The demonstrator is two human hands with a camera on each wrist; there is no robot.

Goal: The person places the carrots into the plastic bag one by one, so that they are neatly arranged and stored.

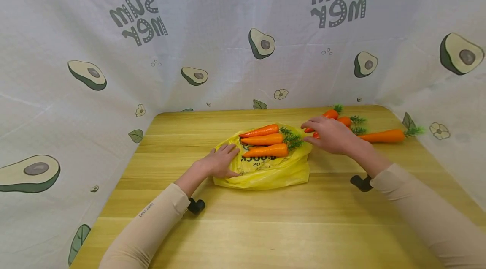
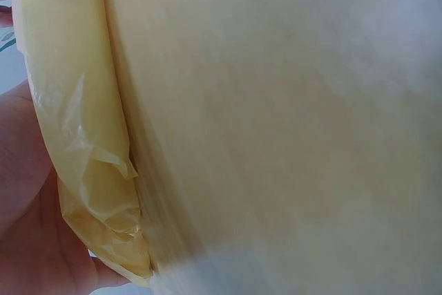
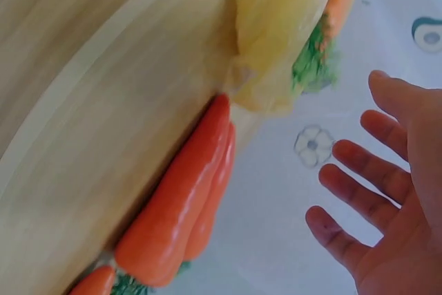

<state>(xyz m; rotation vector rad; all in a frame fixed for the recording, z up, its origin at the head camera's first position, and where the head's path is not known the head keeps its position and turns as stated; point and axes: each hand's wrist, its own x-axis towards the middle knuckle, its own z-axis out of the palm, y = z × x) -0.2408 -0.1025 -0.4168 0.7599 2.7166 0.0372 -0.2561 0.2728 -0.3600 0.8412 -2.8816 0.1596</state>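
Observation:
A yellow plastic bag [image 1: 265, 180] with dark printing lies on the table. Three orange toy carrots [image 1: 265, 139] lie side by side at its mouth, green tops toward the right. My left hand [image 1: 219, 161] rests on the bag's left edge, fingers spread and thumb at the front rim. In the left wrist view, the crumpled bag edge [image 2: 83, 136] runs in front of the palm. Right of the bag, my right hand [image 1: 329, 134] holds nothing; its fingers are apart in the right wrist view. Beside it lie loose carrots [image 3: 173, 205], partly hidden by this hand in the head view.
A single carrot [image 1: 383, 136] lies farthest right, near the table's right edge. The wooden table [image 1: 265, 226] extends in front of the bag. A white curtain [image 1: 228, 41] printed with avocados hangs behind and along both sides.

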